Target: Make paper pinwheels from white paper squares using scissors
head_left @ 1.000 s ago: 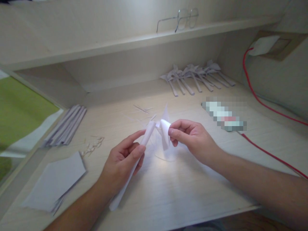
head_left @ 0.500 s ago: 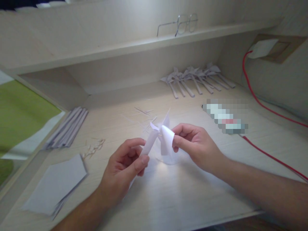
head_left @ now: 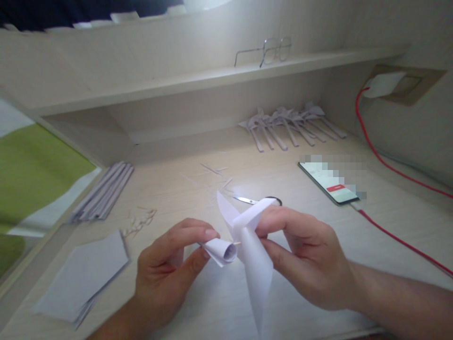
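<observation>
Between finger and thumb, my left hand (head_left: 170, 269) pinches a rolled paper tube (head_left: 221, 250), its open end turned toward my right hand. My right hand (head_left: 304, 255) is closed on a white paper pinwheel (head_left: 256, 269), gripping it from behind its folded blades. A thin wooden stick (head_left: 238, 243) bridges the short gap between tube and pinwheel. Just behind the pinwheel lie scissors (head_left: 247, 200) with a dark handle, partly covered by the blades and my right hand.
Left on the desk are paper tubes (head_left: 102, 193), paper sheets (head_left: 85, 278) and small sticks (head_left: 139, 222). Finished-looking pinwheels (head_left: 286, 125) line the back. A phone (head_left: 329, 184) with a red cable (head_left: 403, 238) lies right; glasses (head_left: 271, 51) rest on the shelf.
The tube has tipped so its open end faces sideways. The pinwheel has come nearer and turned, showing its spread blades. Both hands sit lower in view, and the scissors now show.
</observation>
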Tool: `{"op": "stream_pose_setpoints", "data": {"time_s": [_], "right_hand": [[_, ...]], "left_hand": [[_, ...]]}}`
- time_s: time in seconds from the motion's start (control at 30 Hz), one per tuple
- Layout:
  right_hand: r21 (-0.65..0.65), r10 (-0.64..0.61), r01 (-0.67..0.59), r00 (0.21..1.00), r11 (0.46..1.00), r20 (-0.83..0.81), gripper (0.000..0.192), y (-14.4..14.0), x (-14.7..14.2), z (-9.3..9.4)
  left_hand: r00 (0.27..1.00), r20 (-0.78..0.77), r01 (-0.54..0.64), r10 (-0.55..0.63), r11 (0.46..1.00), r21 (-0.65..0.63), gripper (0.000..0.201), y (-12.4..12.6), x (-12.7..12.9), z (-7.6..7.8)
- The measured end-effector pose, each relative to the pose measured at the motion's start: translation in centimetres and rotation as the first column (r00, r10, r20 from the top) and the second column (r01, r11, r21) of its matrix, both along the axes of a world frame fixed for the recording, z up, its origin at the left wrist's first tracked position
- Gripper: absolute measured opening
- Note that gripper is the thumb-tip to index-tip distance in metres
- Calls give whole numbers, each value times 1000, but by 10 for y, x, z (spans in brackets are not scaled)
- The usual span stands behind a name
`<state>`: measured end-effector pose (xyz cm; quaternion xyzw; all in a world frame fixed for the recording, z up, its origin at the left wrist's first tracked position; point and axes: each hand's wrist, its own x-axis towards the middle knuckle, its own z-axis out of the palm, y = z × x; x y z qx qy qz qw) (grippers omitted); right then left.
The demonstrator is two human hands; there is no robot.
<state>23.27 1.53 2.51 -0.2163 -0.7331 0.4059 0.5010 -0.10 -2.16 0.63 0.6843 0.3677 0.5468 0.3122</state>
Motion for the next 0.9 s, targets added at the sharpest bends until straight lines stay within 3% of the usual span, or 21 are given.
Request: {"op": "stream_pose_setpoints", "data": {"time_s": [0.17,0.27,0.47,0.9], "right_hand": [[109,-27,24,999,994,27,17,2,0,1],[137,-54,46,997,989,57,18,3,0,0],[172,-58,45,996,984,71,17,3,1,-2],[94,42,-49,997,994,69,15,3,-1,-4]], "left_hand": [[998,-19,-57,57,998,-37,33,-1,1,1],[996,-12,-94,93,991,-93,32,-2,1,2],[995,2,-104,104,990,-91,31,-2,1,1],[999,-11,-39,38,993,-114,39,1,3,0]]}}
